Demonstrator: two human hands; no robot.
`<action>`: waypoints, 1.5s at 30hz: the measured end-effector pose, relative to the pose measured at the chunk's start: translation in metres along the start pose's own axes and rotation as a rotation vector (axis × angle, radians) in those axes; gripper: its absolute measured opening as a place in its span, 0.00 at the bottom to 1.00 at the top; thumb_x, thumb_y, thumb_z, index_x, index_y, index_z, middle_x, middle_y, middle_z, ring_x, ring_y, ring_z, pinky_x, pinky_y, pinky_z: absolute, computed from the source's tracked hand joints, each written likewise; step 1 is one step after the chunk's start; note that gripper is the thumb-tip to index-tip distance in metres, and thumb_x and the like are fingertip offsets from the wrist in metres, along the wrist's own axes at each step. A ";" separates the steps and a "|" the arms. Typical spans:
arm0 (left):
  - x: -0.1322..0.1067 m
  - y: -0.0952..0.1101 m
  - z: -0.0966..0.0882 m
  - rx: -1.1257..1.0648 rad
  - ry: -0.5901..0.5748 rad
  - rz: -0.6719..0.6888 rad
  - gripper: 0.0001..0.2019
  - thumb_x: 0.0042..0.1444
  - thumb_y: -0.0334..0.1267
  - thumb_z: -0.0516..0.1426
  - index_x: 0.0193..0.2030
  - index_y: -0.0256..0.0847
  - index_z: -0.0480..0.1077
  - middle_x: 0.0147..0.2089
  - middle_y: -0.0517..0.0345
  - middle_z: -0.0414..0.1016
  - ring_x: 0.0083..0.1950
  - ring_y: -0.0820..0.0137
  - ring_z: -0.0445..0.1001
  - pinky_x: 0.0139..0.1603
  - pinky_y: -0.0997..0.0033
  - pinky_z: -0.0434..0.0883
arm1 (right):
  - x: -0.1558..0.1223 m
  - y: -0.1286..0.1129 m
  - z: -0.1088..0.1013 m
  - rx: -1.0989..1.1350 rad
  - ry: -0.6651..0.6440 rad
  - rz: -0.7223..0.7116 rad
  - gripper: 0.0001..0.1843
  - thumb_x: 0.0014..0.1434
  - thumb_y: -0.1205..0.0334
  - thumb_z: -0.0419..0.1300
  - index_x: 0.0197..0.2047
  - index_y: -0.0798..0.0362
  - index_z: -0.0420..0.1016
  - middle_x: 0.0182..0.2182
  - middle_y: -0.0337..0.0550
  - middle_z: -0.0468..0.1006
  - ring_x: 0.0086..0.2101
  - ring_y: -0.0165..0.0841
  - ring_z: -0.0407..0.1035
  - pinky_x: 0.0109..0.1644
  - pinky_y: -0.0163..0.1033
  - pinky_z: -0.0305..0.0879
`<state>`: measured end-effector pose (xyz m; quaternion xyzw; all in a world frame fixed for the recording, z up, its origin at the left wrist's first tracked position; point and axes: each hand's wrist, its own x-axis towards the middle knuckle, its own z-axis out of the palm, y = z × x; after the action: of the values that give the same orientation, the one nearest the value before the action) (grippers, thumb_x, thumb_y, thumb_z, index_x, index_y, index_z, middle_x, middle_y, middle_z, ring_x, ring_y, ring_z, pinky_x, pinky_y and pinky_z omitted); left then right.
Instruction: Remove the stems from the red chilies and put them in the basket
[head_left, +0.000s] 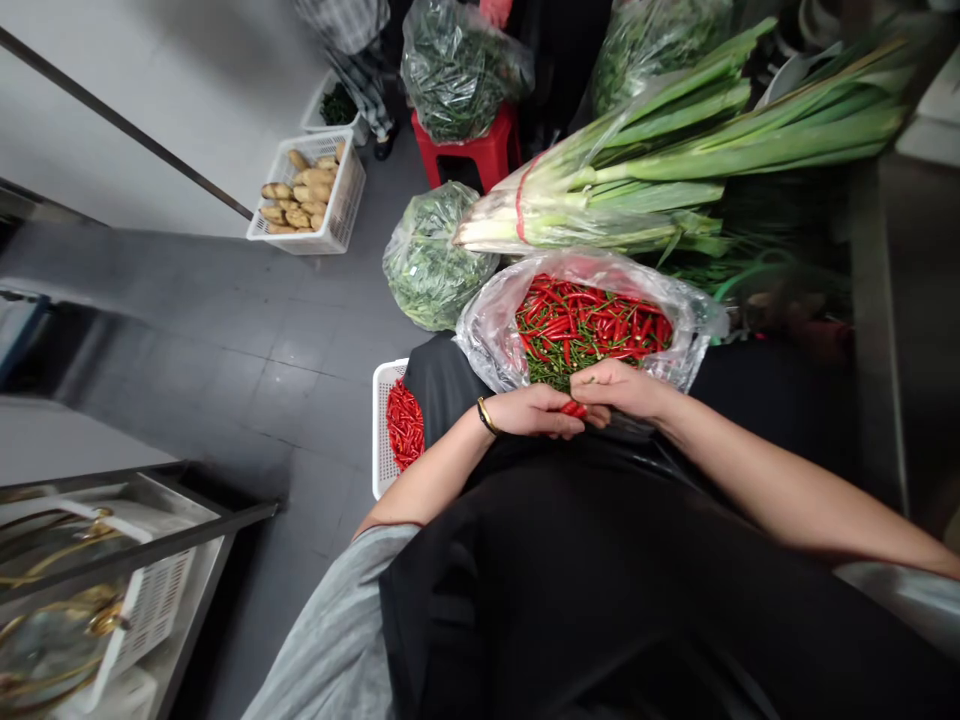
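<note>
**Room to the left over grey tiles; produce blocks the way ahead**

Passage for the left hand [529, 412] and right hand [619, 388] is offered leftward, above the grey tiled floor [300, 390]. Forward movement is barred by the clear plastic bag of red-and-green chillies [487, 340], with bundled pale-green leeks [600, 195] and a bulging plastic bag of leafy greens [431, 260] behind it. Leftward reach is obstructed low down by the white perforated plastic crate [381, 430], and below the hands lies a black apron [442, 385].
</note>
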<state>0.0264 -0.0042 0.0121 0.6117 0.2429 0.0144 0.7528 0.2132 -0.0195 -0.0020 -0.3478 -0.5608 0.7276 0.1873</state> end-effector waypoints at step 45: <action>-0.003 -0.036 -0.018 -0.818 0.495 0.187 0.19 0.42 0.47 0.68 0.30 0.35 0.67 0.17 0.65 0.63 0.13 0.82 0.54 0.12 0.83 0.44 | 0.023 0.050 -0.066 -1.507 0.369 -0.081 0.20 0.67 0.59 0.47 0.50 0.56 0.76 0.41 0.54 0.78 0.43 0.40 0.73 0.46 0.40 0.67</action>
<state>0.0067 0.0018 -0.0227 0.2632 0.3332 0.3212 0.8465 0.2500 0.0259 -0.0642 -0.4759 -0.8763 0.0726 0.0171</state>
